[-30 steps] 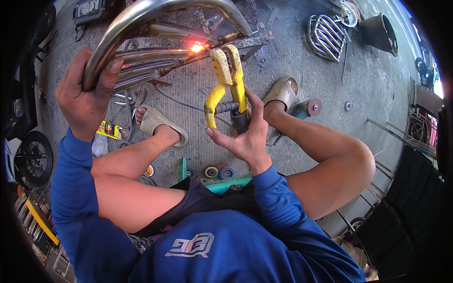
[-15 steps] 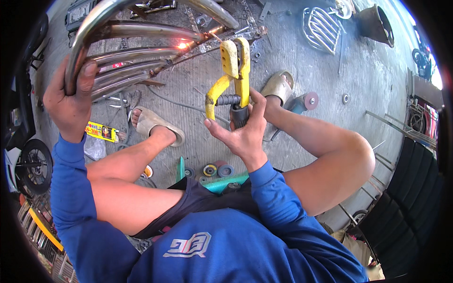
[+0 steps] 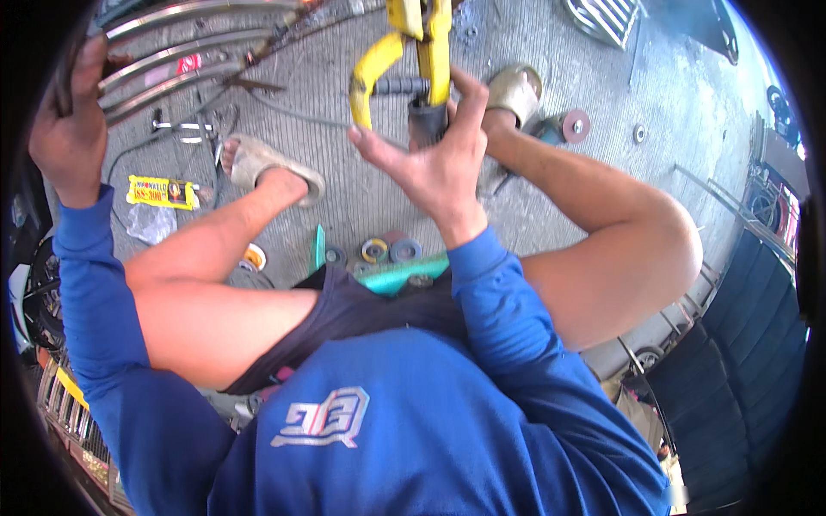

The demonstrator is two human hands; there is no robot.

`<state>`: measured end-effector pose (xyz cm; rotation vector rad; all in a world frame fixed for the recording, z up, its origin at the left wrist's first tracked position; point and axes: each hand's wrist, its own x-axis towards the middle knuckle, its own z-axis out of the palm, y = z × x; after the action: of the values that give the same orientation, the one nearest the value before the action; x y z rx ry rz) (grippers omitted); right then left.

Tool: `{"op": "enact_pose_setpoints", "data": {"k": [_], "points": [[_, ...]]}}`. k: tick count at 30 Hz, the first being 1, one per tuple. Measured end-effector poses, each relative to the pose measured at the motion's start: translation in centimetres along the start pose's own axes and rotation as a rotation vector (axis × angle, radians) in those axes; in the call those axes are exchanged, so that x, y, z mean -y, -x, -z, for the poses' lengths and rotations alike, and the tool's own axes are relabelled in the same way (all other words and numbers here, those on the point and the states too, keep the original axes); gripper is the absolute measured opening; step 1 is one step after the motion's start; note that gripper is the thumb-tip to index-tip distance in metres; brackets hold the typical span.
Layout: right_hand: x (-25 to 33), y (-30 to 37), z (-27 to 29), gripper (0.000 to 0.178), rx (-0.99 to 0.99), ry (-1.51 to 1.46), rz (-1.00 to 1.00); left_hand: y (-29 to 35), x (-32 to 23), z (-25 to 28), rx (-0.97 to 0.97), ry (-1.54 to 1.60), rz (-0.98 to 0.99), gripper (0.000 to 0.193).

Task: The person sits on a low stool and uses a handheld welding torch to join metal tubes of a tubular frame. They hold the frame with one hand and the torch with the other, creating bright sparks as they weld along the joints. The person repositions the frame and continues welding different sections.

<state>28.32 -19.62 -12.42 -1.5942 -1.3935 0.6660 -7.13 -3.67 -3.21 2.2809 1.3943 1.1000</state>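
At the upper left, a frame of bent, shiny metal tubes (image 3: pixel 185 45) runs partly out of the picture. My left hand (image 3: pixel 70 138) is closed round its near outer tube, thumb up. In front of me my right hand (image 3: pixel 447 172) grips a yellow welding electrode holder (image 3: pixel 437 64) by its dark handle, with the thumb by the lever's end. The holder's jaws are cut off by the upper edge, so any rod in them is hidden. A small orange glow shows on the tube frame's far side at the upper edge.
Between my feet lie a cable and a flat metal piece. A yellow packet (image 3: pixel 163 193) and a clear plastic bag (image 3: pixel 152 224) lie left. An angle grinder (image 3: pixel 575 127) rests beside my right sandal (image 3: pixel 516 93). Several grinding discs (image 3: pixel 404 250) lie near my lap. Another tube frame (image 3: pixel 602 19) lies far right.
The view has tilted toward my body, so floor things sit higher in it. The tube frame and electrode holder have moved up, partly out of the picture. Both hands keep their grip.
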Motion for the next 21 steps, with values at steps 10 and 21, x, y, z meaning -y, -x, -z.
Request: {"op": "enact_pose_setpoints", "data": {"k": [10,21], "points": [[0.6,0.2,0.0,0.101,0.057,-0.105,-0.188,0.2,-2.0,-0.9,-0.048,0.218,0.187,0.039],[1.5,0.5,0.8,0.096,0.120,-0.348,-0.350,0.4,-0.4,-0.3,-0.080,0.078,0.256,0.041]]}}
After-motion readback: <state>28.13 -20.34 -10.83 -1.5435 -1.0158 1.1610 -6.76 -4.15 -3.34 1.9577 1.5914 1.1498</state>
